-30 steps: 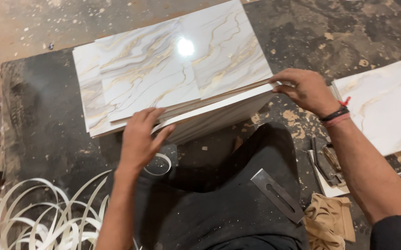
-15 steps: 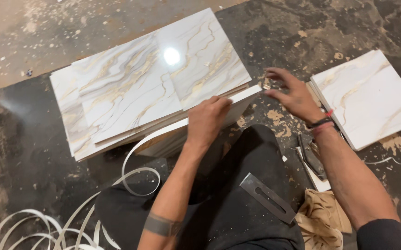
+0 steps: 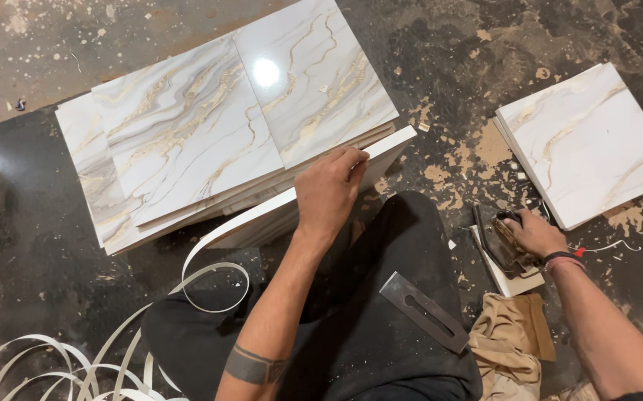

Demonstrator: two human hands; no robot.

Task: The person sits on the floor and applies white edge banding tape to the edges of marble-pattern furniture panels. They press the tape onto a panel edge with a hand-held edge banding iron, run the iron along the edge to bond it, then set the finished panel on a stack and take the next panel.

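The white, marble-patterned laminated board with a plain white edge [image 3: 314,204] is propped on its long edge against the person's dark-trousered lap [image 3: 366,327], leaning beneath a stack of glossy marble-patterned panels [image 3: 210,134] that lies on the dark, dust-strewn floor [image 3: 39,223]. The left hand [image 3: 329,193] is pressed over the board's upper edge near its right end, fingers curled down over the rim, so its grip is closed on the board. A thin white edge-banding strip [image 3: 210,267] runs along the board's edge and curls away in a loop to the left, where more white strips are coiled on the floor [image 3: 47,364]. The right hand [image 3: 533,234], with a red and black wristband, is laid on a small dark hand tool [image 3: 503,241] on the floor beside the knee; its fingers are wrapped over the tool, though it cannot be told whether the tool is lifted. A flat grey metal blade with a slot [image 3: 425,312] rests on the lap, and a crumpled tan cloth [image 3: 511,345] lies just beside it. A separate marble-patterned panel [image 3: 589,141] lies to the right, well apart from the stack.
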